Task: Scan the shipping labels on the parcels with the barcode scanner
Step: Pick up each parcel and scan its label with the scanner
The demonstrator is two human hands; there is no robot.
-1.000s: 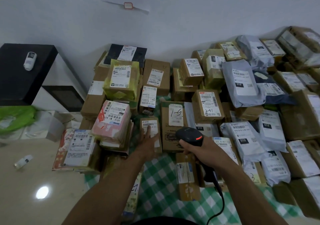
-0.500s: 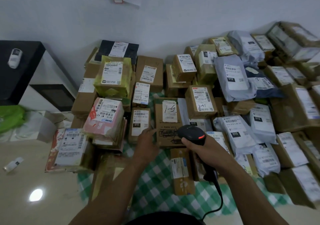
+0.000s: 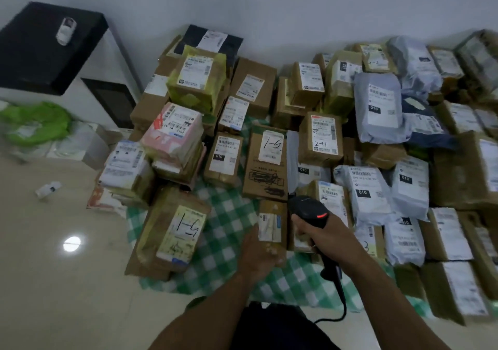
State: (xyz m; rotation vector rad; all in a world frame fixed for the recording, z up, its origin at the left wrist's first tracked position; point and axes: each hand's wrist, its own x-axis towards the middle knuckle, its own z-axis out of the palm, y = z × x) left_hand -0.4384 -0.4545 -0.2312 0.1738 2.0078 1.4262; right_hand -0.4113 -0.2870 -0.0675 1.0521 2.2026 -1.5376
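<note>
Many labelled parcels lie on a green checked cloth [image 3: 221, 231] on the floor. My right hand [image 3: 320, 231] grips a black barcode scanner [image 3: 310, 209] with a red light, its cable trailing toward me. The scanner's head hangs over the parcels near a small brown parcel [image 3: 272, 223] with a white label. My left hand [image 3: 258, 255] is at that parcel's near end; blur hides whether its fingers grip it. Beyond it lies a brown box [image 3: 266, 161] marked "1-5". A larger box [image 3: 172, 231] with the same mark lies to the left.
Grey mailer bags [image 3: 377, 110] and brown boxes fill the right side up to the white wall. A black-topped cabinet [image 3: 45, 45] with a small white device stands at the far left. A green bag [image 3: 35, 123] and a small white item [image 3: 48, 189] lie on the tiled floor.
My left hand has drawn back from the parcels in the middle row to the small brown parcel near me. The view has tilted down. The scanner stays in my right hand.
</note>
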